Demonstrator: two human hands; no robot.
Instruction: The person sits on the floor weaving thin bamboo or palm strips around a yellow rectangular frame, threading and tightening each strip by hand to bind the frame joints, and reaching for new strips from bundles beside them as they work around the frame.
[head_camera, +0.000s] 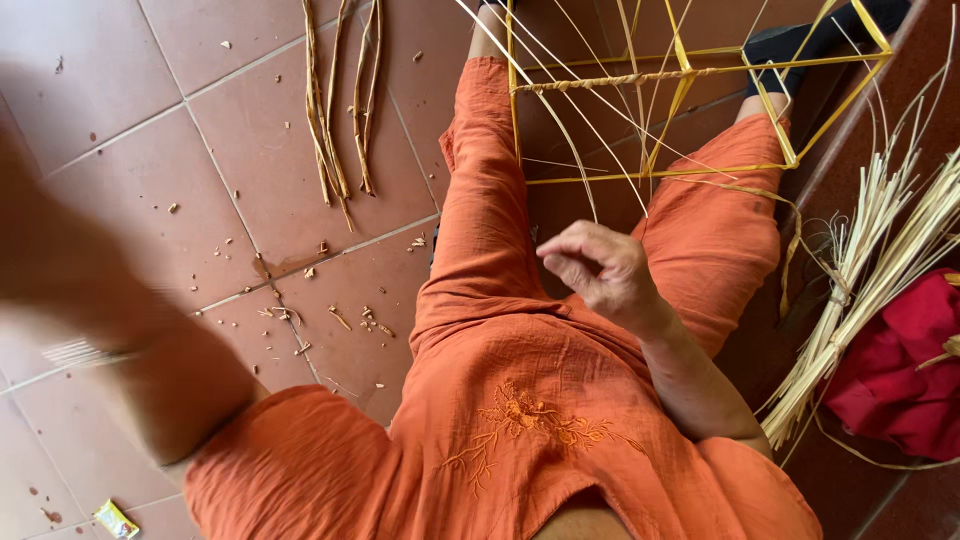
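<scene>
A square frame (700, 110) of yellow cane stands between the person's lower legs, propped out past the knees, which looks like a way to keep it steady and leave both arms free. I count one frame, with a single bar wound in pale fibre running across it near the top. Thin pale strands (560, 120) fan out from that bar toward the lap; there are several, too fine and crossed to count surely.

The right hand (600, 270) hovers above the lap, just short of the frame, with thumb and fingertips drawn together as if nipping the end of one strand. The strand itself is too thin to make out in that grip, so I cannot say for certain that anything is pinched. The left arm (110, 330) sweeps out wide over the floor in a heavy blur, and its hand runs off the edge, so whether that grip is spread or pressed together cannot be told.

The person sits in orange clothing (520, 400), feet in two dark socks beyond the frame. To the right, a tied bundle of pale straw (850, 300) lies within reach of the right hand, beside one red cloth (900, 370). On the tiled floor (150, 120) to the left lie about four brown bark strips (340, 110), set aside, with many small chips scattered round them, and one small yellow wrapper (115, 520) near the bottom corner.
</scene>
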